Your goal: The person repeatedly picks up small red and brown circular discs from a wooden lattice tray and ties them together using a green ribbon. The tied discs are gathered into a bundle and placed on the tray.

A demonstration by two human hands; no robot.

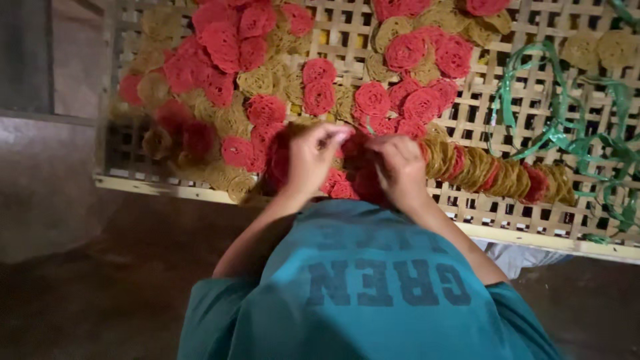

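Both hands are drawn close together over the near edge of the rack. The left hand [312, 160] has its fingers bunched, pinching a red lacy disc [347, 148] at its fingertips. The right hand [400, 168] sits just beside it, fingers curled in and closed on the same small cluster of red pieces; the two hands nearly touch, and how far each grip reaches is hidden by the knuckles.

Just to the right of the right hand, a row of discs stands on edge, packed face to face, a stacked row [497, 175] of yellow ones with a few red ones between, stretching away along the rack's near side. Beyond that row, further right, loose green plastic strapping [567, 137] lies in loops.

Past the fingertips and to the left of the left hand, loose red and yellow discs [227, 73] lie flat in overlapping heaps. Everything rests on a woven bamboo lattice rack [507, 230] with a pale wooden frame. Below the hands, the person's teal shirt [373, 300] fills the near view; dark floor lies to the left.
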